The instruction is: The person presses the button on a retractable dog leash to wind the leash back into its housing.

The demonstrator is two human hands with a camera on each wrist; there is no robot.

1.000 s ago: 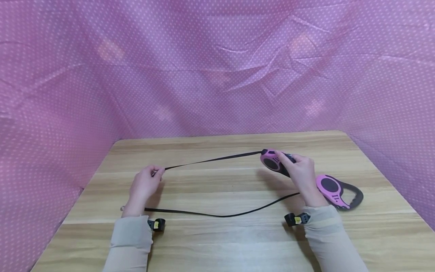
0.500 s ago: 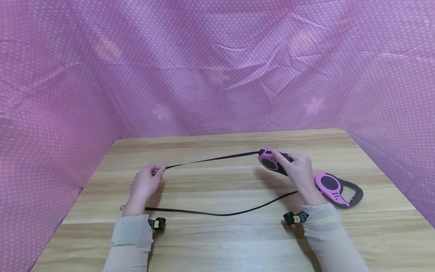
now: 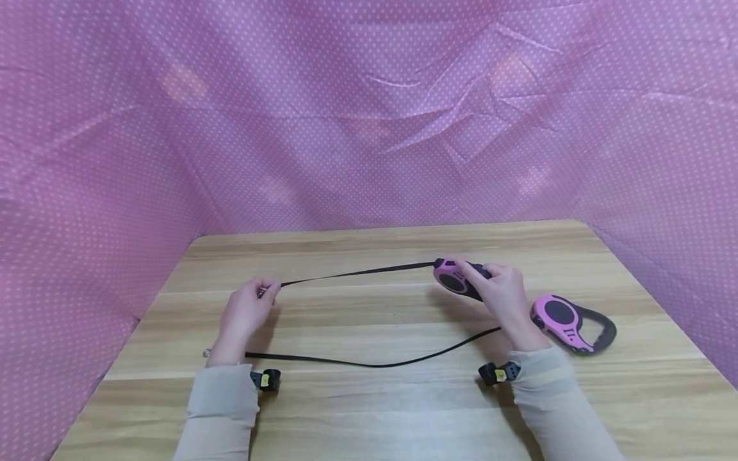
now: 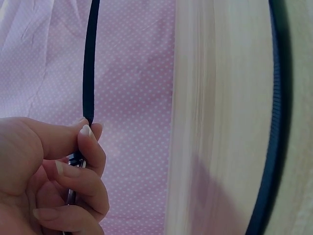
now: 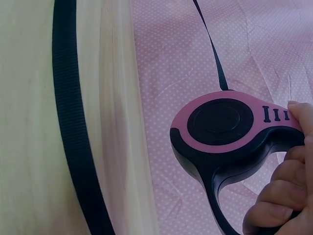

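Observation:
My right hand (image 3: 504,294) grips the black handle of a pink and black retractable dog leash (image 5: 220,122), fingers curled through its loop and thumb near the top. From its nose a black strap (image 3: 357,273) runs left, stretched above the table. At the other end, my left hand (image 3: 248,312) pinches the strap between thumb and forefinger; a metal clasp (image 4: 72,196) shows within the curled fingers in the left wrist view. A second pink and black retractable leash (image 3: 559,314) lies on the table beside my right wrist, partly behind it.
The second leash's black strap (image 3: 375,365) lies in a shallow curve across the wooden table (image 3: 380,422), passing under both forearms. A small metal clip end (image 3: 207,353) shows left of my left wrist. Pink dotted cloth (image 3: 369,128) hangs behind and at both sides.
My right hand has moved slightly left and a little down with the leash, shortening the stretch of strap between the hands. My left hand has stayed in place.

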